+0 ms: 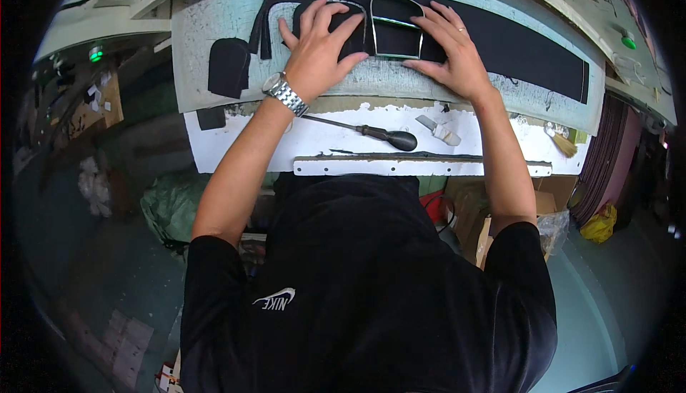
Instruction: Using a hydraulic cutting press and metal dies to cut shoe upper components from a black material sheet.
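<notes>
Black sheet [529, 53] lies along the counter [400, 82]; left grip [316, 53] is spread wide over its left part, right grip [459, 56] is parted, fingertips at the right side of an arched metal frame [397, 56] on the sheet.

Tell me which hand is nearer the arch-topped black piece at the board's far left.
Left. The left hand is to the right of the arch-topped black piece; the right hand is much farther right, beside the arched metal cutting die.
</notes>
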### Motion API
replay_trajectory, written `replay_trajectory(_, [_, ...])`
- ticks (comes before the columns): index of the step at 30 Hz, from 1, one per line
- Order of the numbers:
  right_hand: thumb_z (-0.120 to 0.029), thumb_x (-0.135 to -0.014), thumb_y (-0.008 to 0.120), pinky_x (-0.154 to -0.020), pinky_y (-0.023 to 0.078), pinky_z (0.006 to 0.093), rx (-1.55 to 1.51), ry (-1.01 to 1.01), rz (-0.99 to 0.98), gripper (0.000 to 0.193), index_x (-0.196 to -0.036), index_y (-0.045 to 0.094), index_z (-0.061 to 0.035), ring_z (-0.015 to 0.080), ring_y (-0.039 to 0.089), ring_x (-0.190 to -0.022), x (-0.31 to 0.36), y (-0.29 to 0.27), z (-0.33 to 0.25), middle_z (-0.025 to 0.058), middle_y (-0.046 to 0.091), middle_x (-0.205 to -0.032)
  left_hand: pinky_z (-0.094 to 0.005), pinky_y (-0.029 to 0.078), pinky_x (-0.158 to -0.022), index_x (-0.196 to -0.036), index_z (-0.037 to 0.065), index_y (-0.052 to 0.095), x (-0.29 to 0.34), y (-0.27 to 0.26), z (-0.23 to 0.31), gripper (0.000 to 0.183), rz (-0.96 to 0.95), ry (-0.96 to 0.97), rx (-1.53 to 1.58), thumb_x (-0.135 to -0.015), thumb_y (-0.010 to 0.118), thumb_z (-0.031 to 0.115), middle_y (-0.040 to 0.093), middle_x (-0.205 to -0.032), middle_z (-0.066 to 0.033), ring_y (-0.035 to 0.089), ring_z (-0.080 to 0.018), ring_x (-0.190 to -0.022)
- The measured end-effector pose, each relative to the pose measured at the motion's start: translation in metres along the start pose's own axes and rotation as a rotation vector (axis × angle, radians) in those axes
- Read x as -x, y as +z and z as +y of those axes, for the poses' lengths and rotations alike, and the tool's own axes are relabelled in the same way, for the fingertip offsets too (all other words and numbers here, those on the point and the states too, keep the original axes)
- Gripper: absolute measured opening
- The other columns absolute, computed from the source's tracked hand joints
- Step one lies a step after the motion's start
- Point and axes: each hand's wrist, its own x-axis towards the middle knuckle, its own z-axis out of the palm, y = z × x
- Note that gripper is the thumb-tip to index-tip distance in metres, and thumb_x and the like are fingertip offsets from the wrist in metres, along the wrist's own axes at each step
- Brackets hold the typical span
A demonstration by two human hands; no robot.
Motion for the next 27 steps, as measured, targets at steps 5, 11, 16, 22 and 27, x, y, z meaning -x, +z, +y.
replay_trajectory(5, [-0.030, -0.072, 0.088, -0.121, 0.033, 0.0466, -0.046, 0.001, -0.029, 0.079, -0.143, 0.057, -0.0137, 0.0316, 0.042, -0.144, 0.004, -0.008, 0.008, 0.0086, 0.055, -0.148, -0.0859, 0.012, -0.099, -0.137, 0.027, 0.064, -0.003, 0.002, 0.000, 0.060, -0.055, 0.014, -0.036, -0.081, 0.080, 0.044, 0.044, -0.146, -0.0059, 0.027, -0.0330, -0.144])
replay_trajectory(11, [-0.033, -0.074, 0.086, -0.125, 0.027, 0.0490, -0.021, 0.001, -0.046, 0.081, -0.147, 0.053, -0.0227, 0.0277, 0.040, -0.146, 0.002, -0.006, 0.009, 0.0051, 0.054, -0.150, -0.0838, 0.013, -0.099, -0.135, 0.031, 0.066, -0.003, 0.002, -0.004, 0.057, -0.024, 0.044, -0.036, -0.081, 0.079, 0.046, 0.045, -0.145, -0.0050, 0.028, -0.0318, -0.143])
replay_trajectory(16, [-0.034, -0.077, 0.084, -0.125, 0.025, 0.0491, 0.003, -0.005, -0.045, 0.079, -0.148, 0.051, -0.0214, 0.0276, 0.039, -0.147, 0.002, -0.005, 0.007, 0.0046, 0.053, -0.150, -0.0827, 0.012, -0.099, -0.136, 0.032, 0.066, -0.003, 0.002, -0.005, 0.057, -0.021, 0.045, -0.036, -0.082, 0.079, 0.046, 0.045, -0.144, -0.0041, 0.029, -0.0309, -0.143])
replay_trajectory(22, [-0.033, -0.080, 0.081, -0.126, 0.024, 0.0486, -0.002, -0.028, -0.068, 0.078, -0.150, 0.049, -0.0194, 0.0281, 0.037, -0.148, 0.006, -0.005, 0.011, 0.0064, 0.051, -0.152, -0.0766, 0.007, -0.107, -0.140, 0.033, 0.062, -0.002, -0.001, -0.001, 0.058, -0.111, -0.001, -0.052, -0.086, 0.076, 0.046, 0.042, -0.151, -0.0057, 0.025, -0.0317, -0.147])
replay_trajectory(27, [-0.025, -0.077, 0.085, -0.125, 0.025, 0.0472, -0.061, -0.070, -0.049, 0.083, -0.150, 0.048, -0.0152, 0.0279, 0.039, -0.147, -0.001, -0.013, 0.013, 0.0062, 0.050, -0.153, -0.0763, 0.009, -0.107, -0.142, 0.033, 0.060, -0.004, 0.000, -0.011, 0.060, -0.090, 0.023, -0.087, -0.086, 0.076, 0.047, 0.040, -0.152, -0.0050, 0.024, -0.0313, -0.148])
